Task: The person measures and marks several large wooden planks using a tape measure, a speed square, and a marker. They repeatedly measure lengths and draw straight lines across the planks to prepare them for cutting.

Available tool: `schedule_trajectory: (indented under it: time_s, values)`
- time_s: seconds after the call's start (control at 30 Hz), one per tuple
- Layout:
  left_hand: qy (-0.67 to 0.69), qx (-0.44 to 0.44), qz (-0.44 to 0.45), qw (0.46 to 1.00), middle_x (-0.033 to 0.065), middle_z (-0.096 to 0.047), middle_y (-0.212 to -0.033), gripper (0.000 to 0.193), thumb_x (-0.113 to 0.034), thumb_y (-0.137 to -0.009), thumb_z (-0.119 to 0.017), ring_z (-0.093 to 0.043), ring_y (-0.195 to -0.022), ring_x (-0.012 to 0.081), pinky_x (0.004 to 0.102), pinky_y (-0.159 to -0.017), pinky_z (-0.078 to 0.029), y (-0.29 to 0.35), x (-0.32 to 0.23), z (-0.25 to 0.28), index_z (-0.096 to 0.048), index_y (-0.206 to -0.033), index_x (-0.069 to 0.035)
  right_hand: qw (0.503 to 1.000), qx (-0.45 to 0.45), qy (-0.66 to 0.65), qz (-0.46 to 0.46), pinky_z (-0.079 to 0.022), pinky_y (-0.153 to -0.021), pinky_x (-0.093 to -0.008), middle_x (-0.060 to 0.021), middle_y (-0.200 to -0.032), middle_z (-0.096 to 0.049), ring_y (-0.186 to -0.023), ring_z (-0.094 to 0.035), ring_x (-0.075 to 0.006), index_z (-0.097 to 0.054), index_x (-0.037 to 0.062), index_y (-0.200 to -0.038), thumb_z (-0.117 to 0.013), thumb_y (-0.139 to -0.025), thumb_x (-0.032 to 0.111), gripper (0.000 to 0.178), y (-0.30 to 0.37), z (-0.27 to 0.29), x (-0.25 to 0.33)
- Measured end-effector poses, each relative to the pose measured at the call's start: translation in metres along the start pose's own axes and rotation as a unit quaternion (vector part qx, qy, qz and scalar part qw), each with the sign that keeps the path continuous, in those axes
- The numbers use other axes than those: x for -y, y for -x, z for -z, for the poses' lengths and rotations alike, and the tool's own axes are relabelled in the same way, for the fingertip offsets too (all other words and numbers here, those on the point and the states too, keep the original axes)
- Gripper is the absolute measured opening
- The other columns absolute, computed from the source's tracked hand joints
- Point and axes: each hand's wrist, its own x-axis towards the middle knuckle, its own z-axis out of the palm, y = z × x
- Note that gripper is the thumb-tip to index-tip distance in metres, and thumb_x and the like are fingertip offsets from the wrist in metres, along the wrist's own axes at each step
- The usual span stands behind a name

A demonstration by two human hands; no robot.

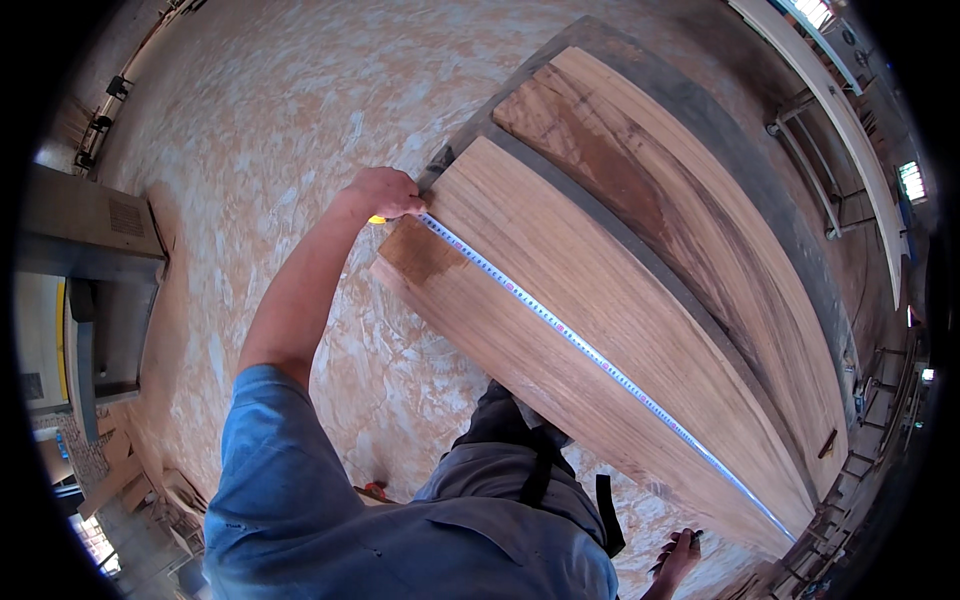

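Note:
My left hand is closed at the far left end of the nearer wooden board, round a tape measure whose yellow case peeks out below the fingers. From there the white blade runs straight along the nearer board, down to its right end. My right hand hangs low at the right, apart from the board's near edge. Its fingers are curled around a small dark object that I cannot make out. Beyond the nearer board lies a second board, with dark streaks in its grain.
Both boards rest on a grey flat surface. A wheeled metal frame stands at the far right. Grey cabinet-like equipment is at the left, with wood scraps below it. A small dark object lies on the farther board.

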Motion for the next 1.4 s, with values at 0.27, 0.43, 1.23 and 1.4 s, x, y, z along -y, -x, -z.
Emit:
schedule_trajectory:
  time_s: [0.27,0.43,1.23,1.4]
  values:
    - [0.012,0.040,0.009,0.999,0.0087,-0.073,-0.104,0.045,-0.052,-0.096,-0.052,-0.067,-0.106,0.0316,0.0453,-0.086,-0.053,-0.001,-0.002,0.008,-0.075,-0.104,-0.014,1.000,0.009,-0.002,-0.012,-0.033,-0.030,-0.0245,-0.0033,-0.074,-0.062,-0.043,-0.050,-0.0082,-0.060,0.0045,-0.090,-0.058,-0.099,0.024,0.021,-0.003,-0.002,-0.002]
    - [0.048,0.051,0.008,0.998,0.0090,-0.073,-0.105,0.042,-0.047,-0.094,-0.053,-0.066,-0.106,0.0313,0.0452,-0.088,-0.052,-0.001,-0.003,0.011,-0.075,-0.106,-0.013,1.000,0.006,0.011,-0.014,-0.033,-0.031,-0.0243,-0.0043,-0.077,-0.063,-0.044,-0.050,-0.0086,-0.061,0.0031,-0.093,-0.057,-0.099,0.022,0.021,-0.007,-0.002,-0.009]
    - [0.116,0.099,0.003,0.988,0.0110,-0.073,-0.098,0.042,-0.048,-0.089,-0.065,-0.068,-0.095,0.0293,0.0433,-0.082,-0.051,-0.011,0.007,0.015,-0.076,-0.104,-0.010,0.999,0.030,0.011,-0.041,-0.035,-0.030,-0.0256,-0.0051,-0.077,-0.064,-0.044,-0.052,-0.0100,-0.062,0.0024,-0.095,-0.058,-0.099,0.024,0.022,-0.011,-0.009,-0.026]
    - [0.118,0.097,0.005,0.988,0.0108,-0.073,-0.099,0.044,-0.051,-0.089,-0.065,-0.067,-0.095,0.0294,0.0431,-0.083,-0.051,-0.008,0.004,0.019,-0.076,-0.104,-0.010,0.999,0.022,0.020,-0.030,-0.035,-0.029,-0.0262,-0.0058,-0.078,-0.064,-0.043,-0.052,-0.0104,-0.062,0.0022,-0.096,-0.058,-0.099,0.024,0.022,-0.012,-0.009,-0.027]
